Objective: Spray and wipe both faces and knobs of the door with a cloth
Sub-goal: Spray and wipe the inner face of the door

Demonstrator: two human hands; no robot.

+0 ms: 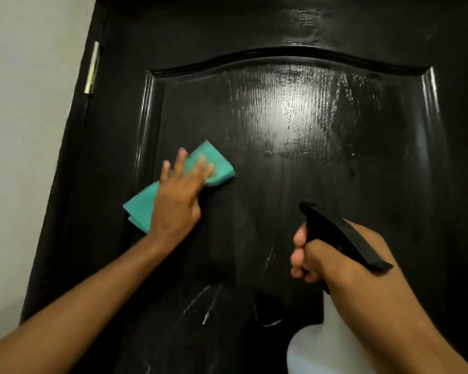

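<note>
A glossy black door with a raised arched panel fills the view, and its upper panel glistens with wet streaks. My left hand presses a folded teal cloth flat against the panel's left side, fingers spread straight over it. My right hand grips the neck of a white spray bottle with a black trigger head, its nozzle pointing at the door. No knob is in view.
A brass hinge sits on the door's left edge, beside a pale wall. Faint white smears mark the lower part of the door.
</note>
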